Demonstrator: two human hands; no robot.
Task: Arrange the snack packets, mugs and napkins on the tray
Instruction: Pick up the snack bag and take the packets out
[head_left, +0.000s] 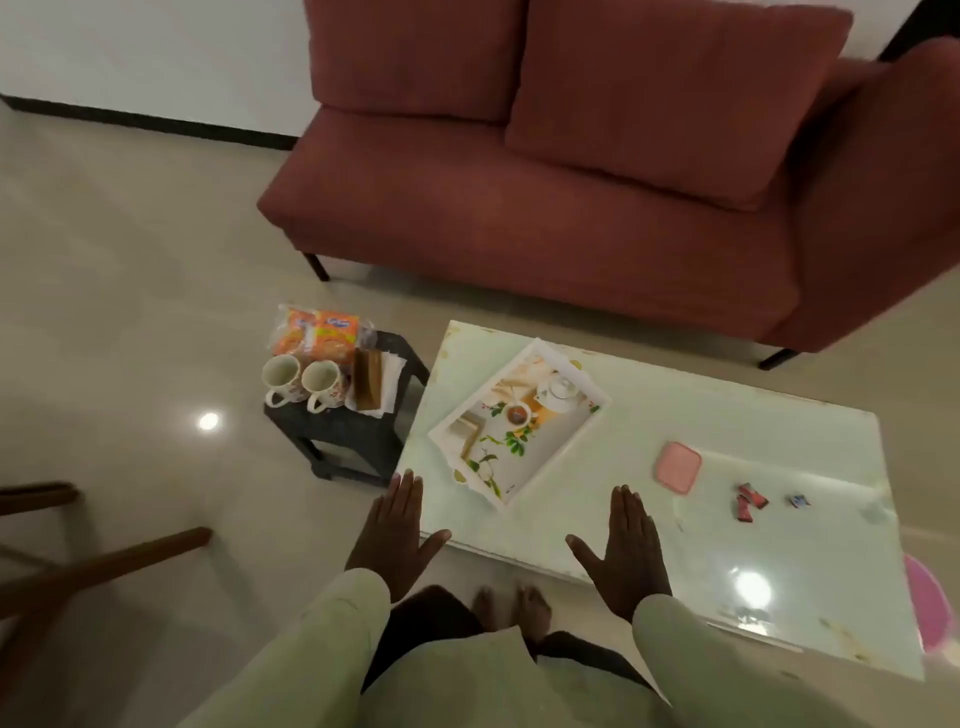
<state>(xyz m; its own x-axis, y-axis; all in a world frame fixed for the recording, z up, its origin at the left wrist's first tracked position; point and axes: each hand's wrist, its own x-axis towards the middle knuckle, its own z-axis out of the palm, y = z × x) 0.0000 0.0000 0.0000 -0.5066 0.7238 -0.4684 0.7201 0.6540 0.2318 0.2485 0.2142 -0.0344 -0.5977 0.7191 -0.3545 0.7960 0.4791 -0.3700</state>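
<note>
White tray (540, 470) holds nothing, mugs (301, 382) on stool (358, 431); both hands (395, 530) flat, spread.

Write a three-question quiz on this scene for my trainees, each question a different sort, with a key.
1. True or false: the tray already holds both mugs.
2. Where do the snack packets lie? A) small dark stool B) sofa C) floor
3. Fill in: the left hand and right hand are both ____ and hold nothing.

Key: 1 false, they stand on the small dark stool; 2 A; 3 open.
</note>
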